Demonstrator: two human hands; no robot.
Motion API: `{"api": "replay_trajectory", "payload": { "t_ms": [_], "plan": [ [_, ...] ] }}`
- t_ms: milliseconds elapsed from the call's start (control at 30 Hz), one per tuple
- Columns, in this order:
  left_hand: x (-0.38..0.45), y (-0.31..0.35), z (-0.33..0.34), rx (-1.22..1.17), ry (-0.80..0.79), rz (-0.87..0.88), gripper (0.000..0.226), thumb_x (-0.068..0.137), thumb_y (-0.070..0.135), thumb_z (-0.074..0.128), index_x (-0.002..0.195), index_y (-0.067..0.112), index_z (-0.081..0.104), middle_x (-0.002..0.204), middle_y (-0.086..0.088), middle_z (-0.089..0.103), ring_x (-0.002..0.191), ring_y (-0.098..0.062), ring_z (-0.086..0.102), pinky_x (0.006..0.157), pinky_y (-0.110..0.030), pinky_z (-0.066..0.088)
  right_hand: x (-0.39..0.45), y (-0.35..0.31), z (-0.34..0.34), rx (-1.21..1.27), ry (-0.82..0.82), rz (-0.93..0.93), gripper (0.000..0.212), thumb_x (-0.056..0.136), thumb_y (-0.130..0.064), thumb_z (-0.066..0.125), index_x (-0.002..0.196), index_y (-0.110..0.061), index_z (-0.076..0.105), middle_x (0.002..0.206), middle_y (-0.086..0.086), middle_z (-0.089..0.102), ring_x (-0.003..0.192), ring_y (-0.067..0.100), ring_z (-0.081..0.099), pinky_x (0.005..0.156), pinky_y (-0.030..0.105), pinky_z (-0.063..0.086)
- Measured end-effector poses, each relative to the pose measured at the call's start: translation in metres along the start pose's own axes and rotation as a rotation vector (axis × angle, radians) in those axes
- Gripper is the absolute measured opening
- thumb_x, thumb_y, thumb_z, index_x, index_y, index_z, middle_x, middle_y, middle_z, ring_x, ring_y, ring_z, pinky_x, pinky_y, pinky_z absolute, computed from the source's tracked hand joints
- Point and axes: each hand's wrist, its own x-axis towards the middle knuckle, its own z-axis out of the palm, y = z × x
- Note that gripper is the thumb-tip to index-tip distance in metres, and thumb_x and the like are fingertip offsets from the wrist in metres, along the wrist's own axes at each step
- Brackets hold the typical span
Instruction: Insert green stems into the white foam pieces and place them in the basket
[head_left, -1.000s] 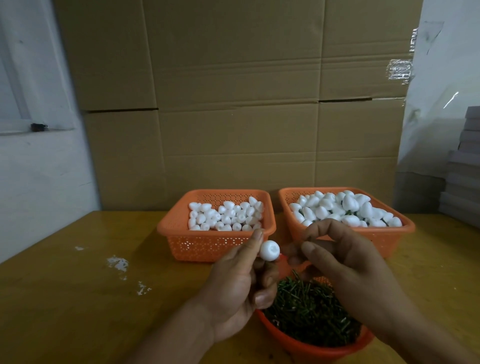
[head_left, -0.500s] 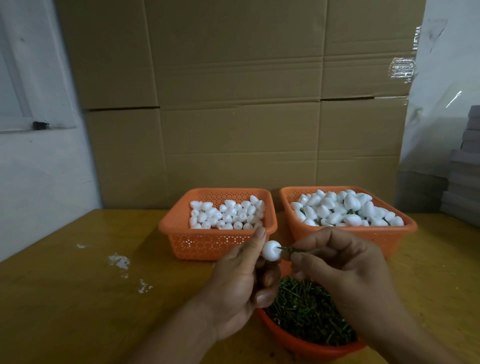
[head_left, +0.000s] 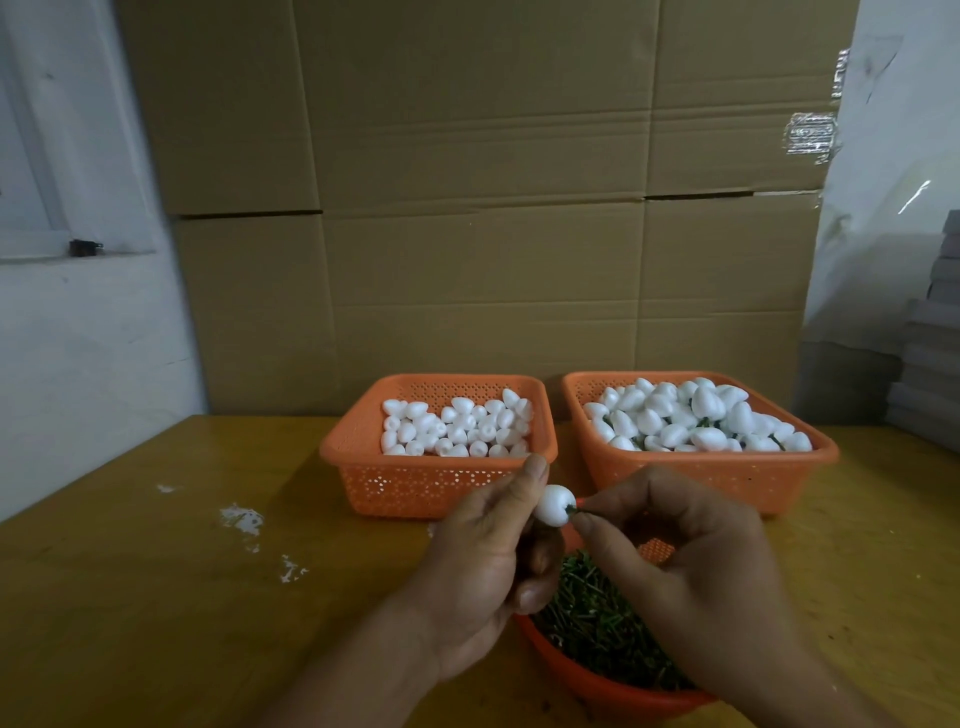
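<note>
One foam piece (head_left: 554, 505) sits pinched at the tips of the left hand (head_left: 485, 577), forefinger on top and thumb underneath, held above the near bowl (head_left: 613, 691) of green stems. Its blunt end faces right, and there a stem (head_left: 573, 511) enters it, lying roughly level with its long axis running left to right, straight from the right hand (head_left: 691, 566) toward the foam. Only a short dark bit of stem shows between foam and fingers. The right fingers (head_left: 589, 522) are clamped on the stem's outer end, thumb and forefinger closed just beside the foam, the other fingers curled loosely behind; the wrist comes in from the lower right. Both hands hover over the surface (head_left: 156, 597), so the push must likely go leftward along that axis. The right basket (head_left: 696, 467), which seems to hold stemmed pieces, lies just beyond the right hand; the left basket (head_left: 415, 478) of plain foam lies beyond the left.
</note>
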Motion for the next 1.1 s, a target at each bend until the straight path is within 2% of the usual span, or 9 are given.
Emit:
{"api": "replay_trajectory", "payload": {
  "t_ms": [100, 267, 467, 567, 733, 867, 967, 1033, 1100],
  "plan": [
    [0.001, 0.000, 0.000, 0.028, 0.023, 0.026, 0.037, 0.082, 0.059, 0.063, 0.078, 0.023, 0.068, 0.061, -0.001, 0.045, 0.050, -0.011, 0.038, 0.042, -0.020, 0.030, -0.001, 0.000, 0.000, -0.055, 0.002, -0.031, 0.008, 0.077, -0.022, 0.077, 0.078, -0.028, 0.072, 0.069, -0.016, 0.070, 0.061, 0.005, 0.068, 0.055, 0.028, 0.053],
    [0.001, -0.002, 0.001, 0.141, 0.108, 0.111, 0.035, 0.081, 0.056, 0.065, 0.075, 0.021, 0.067, 0.059, -0.001, 0.052, 0.047, -0.014, 0.047, 0.044, -0.023, 0.034, -0.002, 0.002, -0.001, -0.138, -0.046, 0.014, 0.002, 0.076, -0.030, 0.072, 0.078, -0.030, 0.071, 0.069, -0.018, 0.069, 0.057, 0.006, 0.065, 0.052, 0.030, 0.052],
    [0.002, -0.004, 0.001, 0.142, 0.132, 0.187, 0.037, 0.080, 0.044, 0.071, 0.084, 0.008, 0.073, 0.068, -0.013, 0.060, 0.055, -0.021, 0.060, 0.048, -0.025, 0.043, 0.000, 0.005, 0.001, -0.201, -0.039, 0.056, 0.003, 0.074, -0.034, 0.069, 0.075, -0.033, 0.071, 0.072, -0.024, 0.069, 0.061, 0.001, 0.065, 0.056, 0.020, 0.053],
    [0.002, -0.003, 0.001, 0.110, 0.096, 0.194, 0.031, 0.085, 0.038, 0.074, 0.089, 0.007, 0.076, 0.075, -0.014, 0.061, 0.061, -0.019, 0.060, 0.052, -0.024, 0.044, 0.000, 0.007, 0.000, -0.221, -0.011, 0.066, 0.005, 0.074, -0.036, 0.070, 0.074, -0.032, 0.073, 0.071, -0.021, 0.070, 0.063, 0.002, 0.066, 0.060, 0.026, 0.052],
    [0.003, -0.003, 0.001, 0.094, 0.060, 0.226, 0.022, 0.083, 0.027, 0.071, 0.093, 0.008, 0.076, 0.073, -0.012, 0.061, 0.064, -0.018, 0.057, 0.056, -0.025, 0.044, 0.000, 0.011, 0.001, -0.109, 0.001, 0.122, 0.003, 0.076, -0.033, 0.075, 0.072, -0.033, 0.075, 0.066, -0.018, 0.071, 0.059, 0.003, 0.067, 0.057, 0.026, 0.054],
    [0.003, -0.004, 0.001, 0.194, 0.083, 0.301, 0.028, 0.078, 0.039, 0.075, 0.096, 0.017, 0.077, 0.073, -0.013, 0.064, 0.065, -0.017, 0.059, 0.058, -0.026, 0.048, -0.001, 0.013, 0.004, -0.014, -0.019, 0.131, 0.009, 0.079, -0.028, 0.077, 0.071, -0.034, 0.077, 0.066, -0.014, 0.073, 0.057, 0.005, 0.067, 0.051, 0.018, 0.052],
    [0.003, -0.006, 0.000, 0.287, 0.115, 0.362, 0.030, 0.080, 0.046, 0.071, 0.096, 0.021, 0.076, 0.078, -0.016, 0.068, 0.070, -0.017, 0.062, 0.062, -0.024, 0.052, -0.001, 0.010, 0.005, 0.074, -0.042, 0.114, 0.009, 0.081, -0.027, 0.075, 0.075, -0.034, 0.077, 0.067, -0.013, 0.074, 0.058, 0.003, 0.068, 0.053, 0.011, 0.048],
    [0.003, -0.006, 0.000, 0.334, 0.120, 0.400, 0.028, 0.085, 0.046, 0.068, 0.092, 0.020, 0.075, 0.069, -0.008, 0.065, 0.063, -0.015, 0.060, 0.058, -0.024, 0.050, -0.001, 0.008, 0.006, 0.134, -0.042, 0.103, 0.008, 0.080, -0.030, 0.072, 0.075, -0.033, 0.077, 0.066, -0.013, 0.074, 0.059, 0.001, 0.069, 0.055, 0.006, 0.046],
    [0.003, -0.006, 0.000, 0.375, 0.120, 0.429, 0.028, 0.089, 0.045, 0.066, 0.088, 0.018, 0.074, 0.063, -0.005, 0.061, 0.059, -0.015, 0.057, 0.056, -0.026, 0.048, 0.000, 0.007, 0.006, 0.149, -0.035, 0.111, 0.008, 0.079, -0.034, 0.071, 0.075, -0.035, 0.077, 0.067, -0.012, 0.074, 0.059, 0.002, 0.069, 0.055, 0.008, 0.048]
  ]
}}
